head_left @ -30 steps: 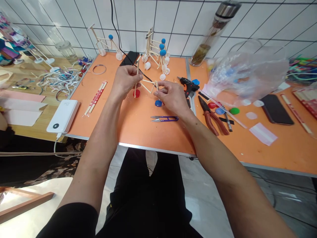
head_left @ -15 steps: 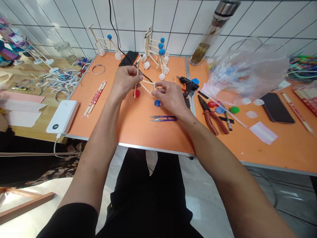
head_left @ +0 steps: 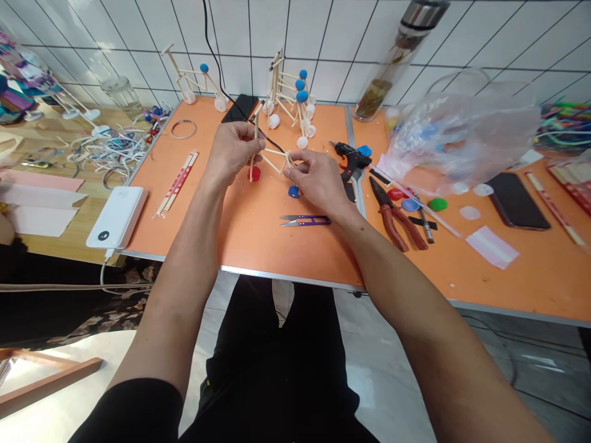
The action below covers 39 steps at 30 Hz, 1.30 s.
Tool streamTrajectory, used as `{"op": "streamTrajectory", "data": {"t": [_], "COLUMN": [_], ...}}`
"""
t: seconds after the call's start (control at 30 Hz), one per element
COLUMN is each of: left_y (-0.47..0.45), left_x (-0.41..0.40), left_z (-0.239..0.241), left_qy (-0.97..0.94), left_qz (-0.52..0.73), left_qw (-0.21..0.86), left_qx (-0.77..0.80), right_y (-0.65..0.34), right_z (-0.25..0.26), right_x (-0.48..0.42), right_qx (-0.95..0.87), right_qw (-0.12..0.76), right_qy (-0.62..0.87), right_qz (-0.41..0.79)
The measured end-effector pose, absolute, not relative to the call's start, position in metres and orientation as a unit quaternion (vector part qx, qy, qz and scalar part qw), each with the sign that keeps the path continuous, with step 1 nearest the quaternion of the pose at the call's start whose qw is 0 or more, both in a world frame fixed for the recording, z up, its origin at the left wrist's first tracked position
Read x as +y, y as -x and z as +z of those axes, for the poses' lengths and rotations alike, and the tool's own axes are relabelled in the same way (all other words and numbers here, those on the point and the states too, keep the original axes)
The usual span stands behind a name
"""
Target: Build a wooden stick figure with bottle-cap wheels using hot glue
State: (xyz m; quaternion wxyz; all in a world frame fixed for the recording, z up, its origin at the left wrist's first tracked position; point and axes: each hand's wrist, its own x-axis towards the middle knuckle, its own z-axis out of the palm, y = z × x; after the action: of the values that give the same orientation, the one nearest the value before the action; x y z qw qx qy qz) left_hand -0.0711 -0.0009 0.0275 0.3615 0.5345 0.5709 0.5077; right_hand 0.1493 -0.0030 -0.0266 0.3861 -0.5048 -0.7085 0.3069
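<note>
Between my hands is a small frame of thin wooden sticks, held just above the orange table. My left hand pinches an upright stick at the frame's left side. At the frame's right end, my right hand grips it between thumb and fingers. A red bottle cap shows under the left side, and a blue cap sits below my right fingertips; whether either is joined to the frame I cannot tell. Purple-handled thread snips lie in front of my right hand.
Stick models with cap wheels stand at the back. A glue gun, pliers, a plastic bag and a phone are to the right. Wrapped chopsticks and a white power bank lie left. A black cable hangs behind.
Almost nothing differs. Both hands keep their grip on the stick frame, and it stays in nearly the same position.
</note>
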Motion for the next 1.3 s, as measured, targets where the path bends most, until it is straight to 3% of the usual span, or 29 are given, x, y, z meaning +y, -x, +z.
{"op": "streamTrajectory", "data": {"t": [0.93,1.3], "left_y": [0.073,0.070], "left_x": [0.001,-0.004], "left_z": [0.023,0.029], "left_qy": [-0.535,-0.512], "left_qz": [0.504,0.509], "left_qw": [0.367,0.388], "left_qx": [0.570,0.572], "right_y": [-0.147,-0.160], "right_z": [-0.025,-0.025], "right_x": [-0.002,0.011], "right_qx": [-0.717,-0.730], "right_qw": [0.369,0.409], "right_qy": [0.512,0.498], "right_qz": [0.297,0.228]}}
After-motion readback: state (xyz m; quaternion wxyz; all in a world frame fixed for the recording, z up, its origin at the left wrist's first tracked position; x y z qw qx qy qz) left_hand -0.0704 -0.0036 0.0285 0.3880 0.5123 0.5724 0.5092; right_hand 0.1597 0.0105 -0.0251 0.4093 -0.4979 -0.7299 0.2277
